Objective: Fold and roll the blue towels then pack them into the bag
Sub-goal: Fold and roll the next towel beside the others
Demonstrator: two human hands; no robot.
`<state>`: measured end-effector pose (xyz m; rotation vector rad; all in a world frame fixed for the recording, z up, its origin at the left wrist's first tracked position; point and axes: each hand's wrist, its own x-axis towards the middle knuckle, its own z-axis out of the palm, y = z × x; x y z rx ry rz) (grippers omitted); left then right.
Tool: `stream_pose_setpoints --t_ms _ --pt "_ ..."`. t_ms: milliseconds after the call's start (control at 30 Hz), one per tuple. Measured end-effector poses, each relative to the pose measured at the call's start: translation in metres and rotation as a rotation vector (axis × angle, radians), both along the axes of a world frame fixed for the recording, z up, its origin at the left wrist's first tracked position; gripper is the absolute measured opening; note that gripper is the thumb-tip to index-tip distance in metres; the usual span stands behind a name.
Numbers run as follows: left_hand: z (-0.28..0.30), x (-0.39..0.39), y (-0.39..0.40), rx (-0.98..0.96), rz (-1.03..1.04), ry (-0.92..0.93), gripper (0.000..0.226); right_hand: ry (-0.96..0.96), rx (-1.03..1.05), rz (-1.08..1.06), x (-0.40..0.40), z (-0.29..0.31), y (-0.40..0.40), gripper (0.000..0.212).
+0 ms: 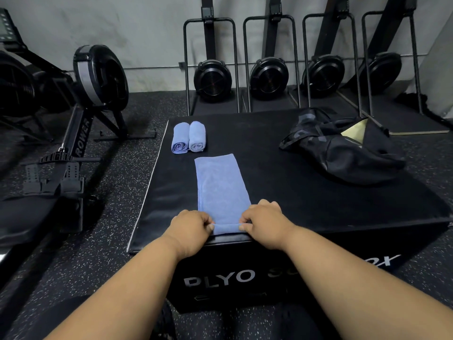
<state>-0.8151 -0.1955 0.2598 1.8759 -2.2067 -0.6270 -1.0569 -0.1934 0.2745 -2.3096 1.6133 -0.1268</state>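
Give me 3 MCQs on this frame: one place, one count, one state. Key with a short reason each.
1. Where does the black bag lie?
A. on the plyo box top, far right
B. on the floor by the rower
C. under the flat towel

2. How many rolled towels are there?
A. none
B. two
C. four

3. What state is the flat towel in?
A. fully rolled
B. folded into a strip, near end just turned over
C. packed in the bag

Key:
1 A: the bag sits on the box top, right of the towels.
2 B: two rolls lie side by side at the far left of the box.
3 B: left hand and right hand pinch the towel's turned near edge; the rest lies flat.
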Motion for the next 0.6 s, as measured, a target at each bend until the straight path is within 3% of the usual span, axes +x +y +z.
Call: stream_pose_setpoints --t_ms 167,300,367,467,600 --pt "0.0 -0.003 0.013 -0.348 -0.06 0.023 0.014 0.006 0.17 -0.007 0.0 0.012 -0.019 0.023" --pt "-0.007 -0.006 0.018 -0.451 -0.183 -0.183 0.025 0.026 0.237 -0.017 0.001 0.016 -0.028 0.022" --pt "-0.011 -0.007 0.02 -0.513 -0.211 -0.257 0.018 0.03 0.224 -0.025 0.003 0.018 -0.029 0.021" --pt "-0.016 -0.004 0.023 -0.498 -0.204 -0.192 0.016 -0.067 0.131 -0.078 0.001 0.015 -0.026 0.018" --pt "-0.016 -0.001 0.017 -0.379 -0.133 -0.073 0.015 -0.128 -0.163 -0.081 -0.002 0.004 -0.011 0.014"
